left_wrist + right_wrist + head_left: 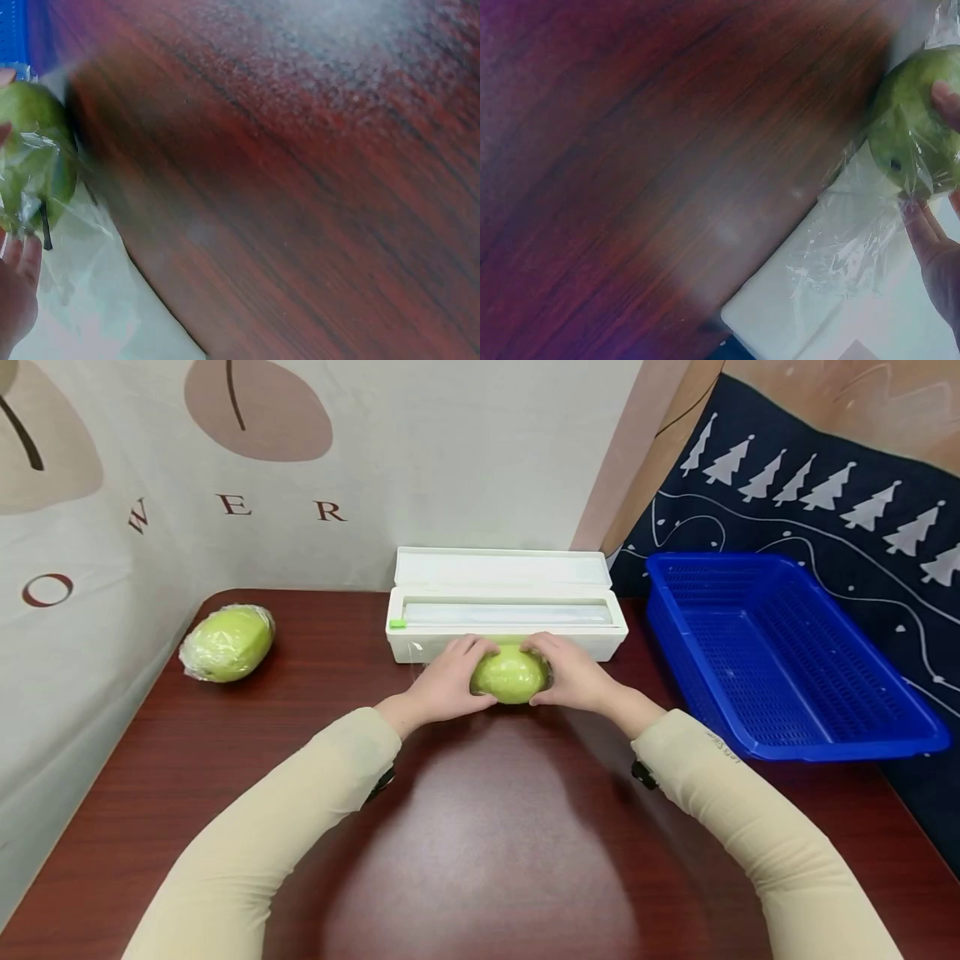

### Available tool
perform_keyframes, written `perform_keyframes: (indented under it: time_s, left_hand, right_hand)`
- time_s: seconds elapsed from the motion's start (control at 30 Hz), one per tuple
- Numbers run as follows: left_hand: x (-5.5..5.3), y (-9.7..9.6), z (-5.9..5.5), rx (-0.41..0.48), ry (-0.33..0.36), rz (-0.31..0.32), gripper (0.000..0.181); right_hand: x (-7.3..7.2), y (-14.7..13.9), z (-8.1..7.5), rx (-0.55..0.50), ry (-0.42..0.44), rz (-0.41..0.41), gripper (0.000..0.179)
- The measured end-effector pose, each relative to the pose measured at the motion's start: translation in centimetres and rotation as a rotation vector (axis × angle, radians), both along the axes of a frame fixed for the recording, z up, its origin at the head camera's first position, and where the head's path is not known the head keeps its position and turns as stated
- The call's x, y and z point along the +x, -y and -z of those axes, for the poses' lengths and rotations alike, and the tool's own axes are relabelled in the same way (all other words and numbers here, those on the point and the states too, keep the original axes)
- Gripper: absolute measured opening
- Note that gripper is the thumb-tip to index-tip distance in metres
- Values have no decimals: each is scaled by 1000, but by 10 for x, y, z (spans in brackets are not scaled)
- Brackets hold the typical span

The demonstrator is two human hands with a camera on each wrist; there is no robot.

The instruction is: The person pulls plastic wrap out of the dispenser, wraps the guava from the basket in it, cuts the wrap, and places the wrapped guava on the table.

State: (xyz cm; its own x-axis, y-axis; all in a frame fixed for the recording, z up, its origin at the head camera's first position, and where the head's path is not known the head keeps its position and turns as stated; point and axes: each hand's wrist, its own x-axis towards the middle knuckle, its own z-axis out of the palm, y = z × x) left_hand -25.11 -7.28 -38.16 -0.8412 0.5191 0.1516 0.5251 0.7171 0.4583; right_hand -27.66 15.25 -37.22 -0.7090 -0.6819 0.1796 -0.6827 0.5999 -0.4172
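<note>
A green pear (510, 675) is held between both hands, just in front of a white cling film dispenser (508, 590). The left hand (448, 683) grips the pear's left end, fingers over the top and thumb low at the front. On the opposite end the right hand (576, 677) holds it likewise. Clear cling film (847, 262) covers the pear and spreads loosely beyond it in the right wrist view. In the left wrist view the pear's dark stem (46, 229) pokes out near the fingertips. The dispenser's lid stands raised, and a green slider (397, 623) sits at its left.
A second green pear (228, 643), wrapped in film, lies at the table's far left. To the right is a blue plastic basket (697, 681). Printed cloth (465, 460) hangs behind the dark red wooden table (487, 860).
</note>
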Motion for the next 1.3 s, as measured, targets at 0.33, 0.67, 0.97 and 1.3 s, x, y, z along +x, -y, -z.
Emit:
perform_keyframes:
  time_s: [0.33, 0.67, 0.97, 1.3]
  left_hand:
    - [1, 1, 1, 9, 29, 12, 78]
    - [-1, -4, -1, -65, -37, 0, 82]
    - [-10, -5, -3, -78, -44, 1, 76]
    - [-22, 1, -6, 3, 30, 12, 78]
  right_hand:
    - [1, -3, -2, -103, 172, 55, 69]
    - [-9, -6, -4, -155, 375, 110, 66]
    - [-13, -7, -8, -199, 470, 141, 65]
    - [-3, -6, 0, -150, 274, 66, 82]
